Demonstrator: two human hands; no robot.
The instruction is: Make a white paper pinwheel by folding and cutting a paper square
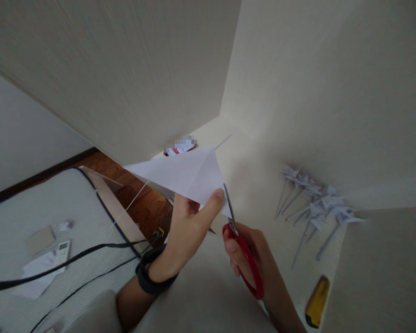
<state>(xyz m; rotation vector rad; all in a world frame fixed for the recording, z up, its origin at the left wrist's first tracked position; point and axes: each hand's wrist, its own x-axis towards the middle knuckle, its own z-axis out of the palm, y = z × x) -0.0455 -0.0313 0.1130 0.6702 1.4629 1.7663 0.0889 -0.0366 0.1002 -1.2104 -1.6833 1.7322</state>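
Folded paper held up over the desk edge, pinched at its lower edge by left hand. Scissors, gripped in right hand, blades at the paper's right corner. Pinwheels well right; bare desk between. Yellow cutter near the front edge.

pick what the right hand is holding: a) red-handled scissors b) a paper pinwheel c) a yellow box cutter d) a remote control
a, the right hand is closed around the red-handled scissors, blades at the edge of the folded white paper that the left hand pinches.
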